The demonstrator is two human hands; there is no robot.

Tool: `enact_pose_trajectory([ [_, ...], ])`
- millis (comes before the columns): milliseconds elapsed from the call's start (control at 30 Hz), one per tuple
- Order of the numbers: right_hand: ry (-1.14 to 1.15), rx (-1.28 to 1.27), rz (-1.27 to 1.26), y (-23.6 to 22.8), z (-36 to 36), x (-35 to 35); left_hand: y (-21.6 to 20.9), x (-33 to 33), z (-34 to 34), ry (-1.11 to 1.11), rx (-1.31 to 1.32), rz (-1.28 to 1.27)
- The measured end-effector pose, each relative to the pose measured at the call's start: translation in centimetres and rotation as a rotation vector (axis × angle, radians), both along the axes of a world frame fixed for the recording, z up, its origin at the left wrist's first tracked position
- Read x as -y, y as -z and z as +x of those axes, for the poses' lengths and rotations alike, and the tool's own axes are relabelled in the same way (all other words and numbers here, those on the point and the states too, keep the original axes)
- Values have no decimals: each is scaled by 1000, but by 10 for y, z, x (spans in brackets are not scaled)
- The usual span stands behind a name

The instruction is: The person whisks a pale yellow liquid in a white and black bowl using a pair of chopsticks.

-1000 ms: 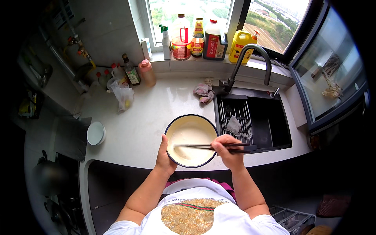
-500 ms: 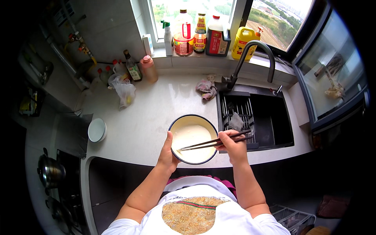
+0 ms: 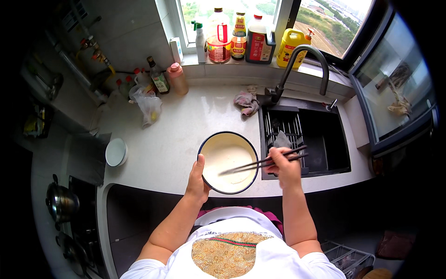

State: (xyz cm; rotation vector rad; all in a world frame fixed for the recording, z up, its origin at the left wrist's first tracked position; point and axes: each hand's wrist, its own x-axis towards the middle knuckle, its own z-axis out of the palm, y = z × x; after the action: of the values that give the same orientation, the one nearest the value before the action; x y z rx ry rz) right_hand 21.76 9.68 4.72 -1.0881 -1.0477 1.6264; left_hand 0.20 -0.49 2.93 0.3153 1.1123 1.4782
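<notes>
A cream-coloured bowl (image 3: 223, 138) with a dark blue rim holds a pale, creamy mixture (image 3: 232, 160). My left hand (image 3: 199, 180) grips the bowl's left side, thumb up along the wall near the rim. In my right hand (image 3: 282, 168) is a pair of dark chopsticks (image 3: 253, 164), slanting over the right rim with their blurred tips in the mixture. The bowl is by the counter's front edge, just left of the sink; whether its base touches the counter cannot be seen.
The black sink (image 3: 332, 153) with a rack (image 3: 289, 124) and tap (image 3: 320, 69) lies right. A crumpled cloth (image 3: 246, 103) is behind the bowl, a white bowl (image 3: 116, 152) left. Several bottles (image 3: 260, 42) line the sill. A pot (image 3: 62, 203) stands far left.
My right hand has moved slightly right and up, and the chopsticks have swept a little up and right through the mixture. My left hand still holds the bowl.
</notes>
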Motion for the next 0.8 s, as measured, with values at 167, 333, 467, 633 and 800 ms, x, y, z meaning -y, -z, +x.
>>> enact_pose_trajectory([
  [167,119,95,207,-4,-5,-2,-3,-2,5,-3,30,39],
  [333,-93,59,-42,-11,-5,4,0,0,2,1,67,43],
  [467,123,205,143,-14,10,-12,2,2,2,35,58,69],
  [633,-91,-28,41,-17,-15,11,2,0,8,-12,66,59],
  [800,95,233,151,-24,11,-9,6,5,0,-37,141,74],
])
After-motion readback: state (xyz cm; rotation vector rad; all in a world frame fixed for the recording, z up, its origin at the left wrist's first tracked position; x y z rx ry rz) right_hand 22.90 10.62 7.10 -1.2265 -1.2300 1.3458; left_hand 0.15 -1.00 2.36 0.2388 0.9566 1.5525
